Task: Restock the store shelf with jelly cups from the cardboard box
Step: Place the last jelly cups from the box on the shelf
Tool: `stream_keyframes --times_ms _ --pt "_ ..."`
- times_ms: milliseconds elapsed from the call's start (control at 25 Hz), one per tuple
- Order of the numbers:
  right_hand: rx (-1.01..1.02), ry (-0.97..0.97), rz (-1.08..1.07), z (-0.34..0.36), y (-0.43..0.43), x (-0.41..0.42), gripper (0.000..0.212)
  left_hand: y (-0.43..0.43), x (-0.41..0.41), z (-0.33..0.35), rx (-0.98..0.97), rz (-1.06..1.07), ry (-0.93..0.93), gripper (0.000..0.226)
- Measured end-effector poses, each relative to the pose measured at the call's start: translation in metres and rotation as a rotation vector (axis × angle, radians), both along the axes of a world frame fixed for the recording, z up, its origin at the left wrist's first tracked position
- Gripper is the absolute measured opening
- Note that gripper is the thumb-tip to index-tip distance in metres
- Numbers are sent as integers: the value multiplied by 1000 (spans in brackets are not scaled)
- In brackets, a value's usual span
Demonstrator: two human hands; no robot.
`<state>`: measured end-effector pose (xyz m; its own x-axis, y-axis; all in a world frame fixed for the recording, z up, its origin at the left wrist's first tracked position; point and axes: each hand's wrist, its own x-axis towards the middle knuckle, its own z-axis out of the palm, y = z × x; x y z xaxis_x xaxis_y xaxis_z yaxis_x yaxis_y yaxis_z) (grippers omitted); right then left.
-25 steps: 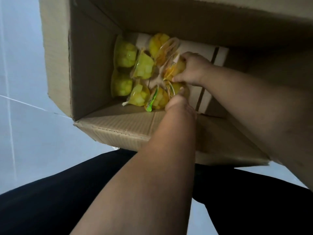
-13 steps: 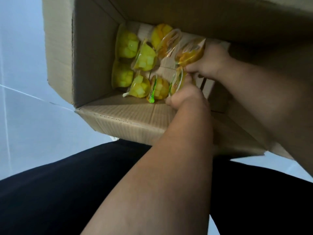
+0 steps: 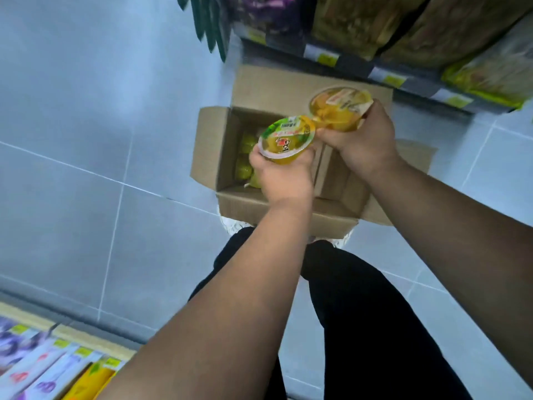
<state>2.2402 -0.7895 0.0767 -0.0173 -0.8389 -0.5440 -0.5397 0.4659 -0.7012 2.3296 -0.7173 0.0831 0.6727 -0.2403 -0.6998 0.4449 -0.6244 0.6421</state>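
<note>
While the grey tiled floor (image 3: 86, 111) fills most of the view, two shelves stand at its edges. The upper shelf (image 3: 418, 79) at the top right carries brown and yellow packets. The lower shelf (image 3: 43, 356) at the bottom left carries purple, white and yellow packets. Two legs in black trousers (image 3: 375, 313) stand just behind the cardboard box (image 3: 288, 209), which rests on the floor with its flaps open.

Both arms reach over the box. The left hand (image 3: 284, 177) holds the first jelly cup (image 3: 285, 137) from below, with the printed lid facing up. Its fingers (image 3: 255, 157) are curled closely around the yellow body of the cup. The right hand (image 3: 366, 142) holds the second jelly cup (image 3: 340, 108) a little farther from the person, tilted. Its fingers (image 3: 373, 111) are also curled around the cup, gripping it at the side. The two cups are just beside each other; I cannot tell if their rims touch.

So two cups are in the hands, one in each, above the box. Inside the box, at its left side, lie the loose jelly cups (image 3: 245, 157), yellow-green. About three of them show; the left hand hides the rest.
</note>
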Motion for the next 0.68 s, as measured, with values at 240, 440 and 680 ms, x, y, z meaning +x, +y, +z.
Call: stream_keyframes --times_ms 240,440,680 --pt "-181 -89 -52 198 -20 10 78 -21 29 192 -223 -222 -200 79" --pt "-358 -143 -146 340 -31 -1 76 -49 33 340 -431 -316 -283 72" --pt "-555 -176 -276 474 -33 -12 77 -71 31 467 -686 -459 -337 75"
